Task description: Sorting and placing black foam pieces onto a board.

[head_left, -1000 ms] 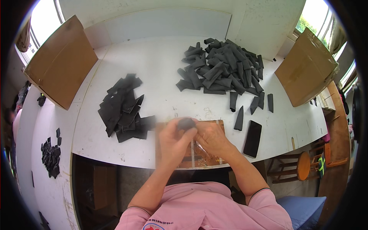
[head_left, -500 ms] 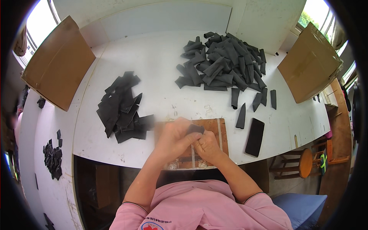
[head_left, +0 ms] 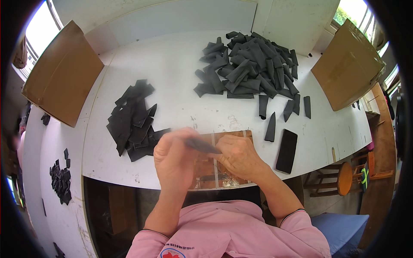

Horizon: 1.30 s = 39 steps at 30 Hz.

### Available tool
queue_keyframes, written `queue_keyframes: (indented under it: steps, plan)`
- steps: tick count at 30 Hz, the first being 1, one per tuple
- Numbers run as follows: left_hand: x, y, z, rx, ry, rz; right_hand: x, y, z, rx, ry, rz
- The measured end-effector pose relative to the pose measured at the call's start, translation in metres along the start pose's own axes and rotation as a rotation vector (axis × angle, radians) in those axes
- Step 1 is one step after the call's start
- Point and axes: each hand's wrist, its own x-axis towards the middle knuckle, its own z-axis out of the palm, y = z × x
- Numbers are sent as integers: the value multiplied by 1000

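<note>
Between my two hands is a dark grey fabric piece (head_left: 203,145), slightly blurred. My left hand (head_left: 174,157) has one end of it between thumb and fingers. The other end meets the pinched fingertips of my right hand (head_left: 240,155). Both hands are over a brown board (head_left: 205,172) with pale strips and shiny tape, lying at the table's near edge. Left of the board, a pile of flat dark pieces (head_left: 133,122) almost reaches my left hand. Farther back on the right lies a heap of rolled, tube-like dark pieces (head_left: 251,66).
A black phone (head_left: 286,151) lies right of the board, with a few loose dark pieces (head_left: 270,127) beyond it. Cardboard boxes stand at the left (head_left: 64,73) and right (head_left: 347,64). Small dark scraps (head_left: 60,182) are on the left side table. A wooden stool (head_left: 343,179) stands at right.
My hands have moved apart; the left went leftward and the right slightly rightward. The dark fabric piece now stretches between them, and more of it shows.
</note>
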Motion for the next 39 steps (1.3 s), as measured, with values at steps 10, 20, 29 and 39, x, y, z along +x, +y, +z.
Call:
queue_keyframes:
  steps: [10,20,29,39]
  plan:
    - [-5,1,-20,153,51,-10,-9,2,20,83,-2,-18]
    - [5,-42,-68,1167,278,182,50,20,-38,1012,91,314]
    - [106,-22,-189,2363,213,38,-24,13,21,837,134,616]
    - [48,15,-113,372,372,-161,-49,-31,43,679,-25,493]
